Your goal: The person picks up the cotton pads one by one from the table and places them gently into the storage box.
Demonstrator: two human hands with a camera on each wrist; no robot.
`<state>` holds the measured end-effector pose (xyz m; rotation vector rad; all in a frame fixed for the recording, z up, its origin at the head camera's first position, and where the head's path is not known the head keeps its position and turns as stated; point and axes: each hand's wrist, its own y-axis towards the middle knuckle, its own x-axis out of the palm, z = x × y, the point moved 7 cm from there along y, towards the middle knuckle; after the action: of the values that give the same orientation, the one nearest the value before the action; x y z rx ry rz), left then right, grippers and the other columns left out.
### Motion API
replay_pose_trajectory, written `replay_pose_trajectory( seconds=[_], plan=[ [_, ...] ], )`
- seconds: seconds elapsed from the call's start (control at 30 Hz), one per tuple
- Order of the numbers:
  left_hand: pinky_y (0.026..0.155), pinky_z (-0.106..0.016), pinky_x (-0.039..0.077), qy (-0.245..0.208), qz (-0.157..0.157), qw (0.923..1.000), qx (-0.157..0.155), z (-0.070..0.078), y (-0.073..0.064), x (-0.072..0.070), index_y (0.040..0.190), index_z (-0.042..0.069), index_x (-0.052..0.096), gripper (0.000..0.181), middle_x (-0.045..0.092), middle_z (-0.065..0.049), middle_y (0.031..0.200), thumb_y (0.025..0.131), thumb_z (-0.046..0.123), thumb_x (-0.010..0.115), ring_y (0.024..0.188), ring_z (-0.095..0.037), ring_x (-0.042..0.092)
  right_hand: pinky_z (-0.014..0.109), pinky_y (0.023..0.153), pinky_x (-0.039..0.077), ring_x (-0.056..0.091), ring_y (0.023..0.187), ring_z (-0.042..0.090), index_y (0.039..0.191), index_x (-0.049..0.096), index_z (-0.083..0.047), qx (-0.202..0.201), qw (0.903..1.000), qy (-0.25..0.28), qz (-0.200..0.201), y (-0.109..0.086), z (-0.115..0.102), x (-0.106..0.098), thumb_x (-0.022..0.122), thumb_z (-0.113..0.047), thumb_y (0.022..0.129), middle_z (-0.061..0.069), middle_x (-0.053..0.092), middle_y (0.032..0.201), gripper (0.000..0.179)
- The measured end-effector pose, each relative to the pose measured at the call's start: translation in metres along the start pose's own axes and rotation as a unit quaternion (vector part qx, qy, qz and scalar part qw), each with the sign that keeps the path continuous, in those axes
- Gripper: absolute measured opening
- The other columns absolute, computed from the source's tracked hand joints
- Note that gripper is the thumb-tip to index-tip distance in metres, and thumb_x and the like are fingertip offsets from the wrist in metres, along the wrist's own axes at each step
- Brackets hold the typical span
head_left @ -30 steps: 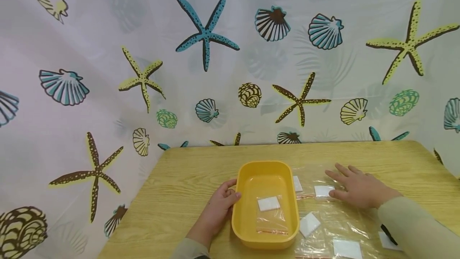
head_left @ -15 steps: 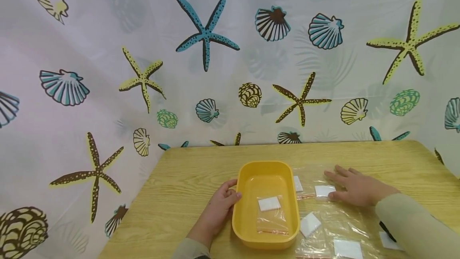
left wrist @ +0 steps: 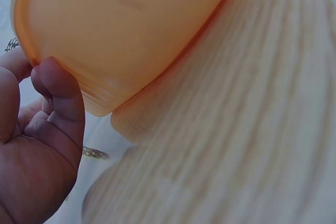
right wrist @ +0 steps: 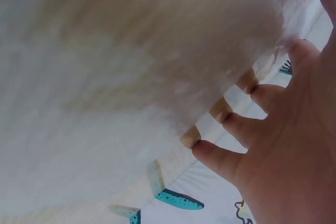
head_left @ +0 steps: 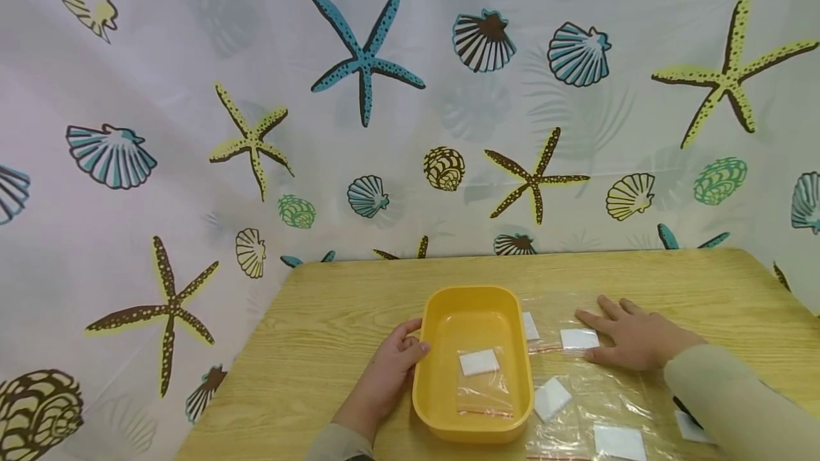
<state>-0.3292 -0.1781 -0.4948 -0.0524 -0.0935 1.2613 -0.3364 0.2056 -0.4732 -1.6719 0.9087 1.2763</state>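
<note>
My left hand [head_left: 387,375] grips the left wall of a yellow plastic tub [head_left: 474,436], thumb at the rim. In the left wrist view the hand [left wrist: 39,156] has its fingers curled at the tub's edge [left wrist: 131,35]. Inside the tub lies a small clear zip bag [head_left: 483,397] with a white rectangle [head_left: 479,362] on it. Right of the tub, my right hand [head_left: 640,340] rests with fingers spread at a clear zip bag bearing a white label [head_left: 579,339]. In the right wrist view, the fingertips of this hand [right wrist: 283,135] touch the surface.
More clear zip bags [head_left: 615,393] with white rectangles [head_left: 619,442] lie to the right of the tub, some overlapping. Another white rectangle [head_left: 693,427] is partly under the right sleeve. The wooden table [head_left: 320,347] backs onto a curtain [head_left: 410,162] printed with shells and starfish.
My right hand and forearm have shifted slightly to the left over the bags. The left hand and the tub have stayed in place.
</note>
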Motion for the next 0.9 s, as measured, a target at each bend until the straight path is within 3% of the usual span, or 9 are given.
replay_pose_trajectory(
  seconds=[0.5, 0.9],
  plan=[
    [0.076, -0.032, 0.056, 0.009, 0.001, 1.0, -0.002, 0.0009, -0.0013, 0.001, 0.153, 0.008, 0.037, 0.056, 0.061, -0.017, 0.105, 0.103, 0.017, 0.058, 0.086, -0.02, 0.063, 0.081, 0.093, 0.032, 0.025, 0.138, 0.063, 0.159, 0.036, -0.026, 0.003, 1.0, 0.003, 0.001, -0.0012, -0.0011, 0.0004, 0.044, -0.078, 0.091, 0.024, 0.026, 0.161, 0.085],
    [0.077, -0.033, 0.056, 0.017, 0.001, 0.9999, 0.003, 0.0029, -0.0002, 0.0014, 0.153, 0.008, 0.038, 0.055, 0.061, -0.018, 0.105, 0.103, 0.017, 0.058, 0.088, -0.021, 0.063, 0.078, 0.091, 0.037, 0.031, 0.135, 0.063, 0.156, 0.042, -0.023, -0.014, 0.9994, -0.005, 0.03, -0.0028, -0.0032, -0.0044, 0.044, -0.073, 0.094, 0.02, 0.033, 0.16, 0.079]
  ],
)
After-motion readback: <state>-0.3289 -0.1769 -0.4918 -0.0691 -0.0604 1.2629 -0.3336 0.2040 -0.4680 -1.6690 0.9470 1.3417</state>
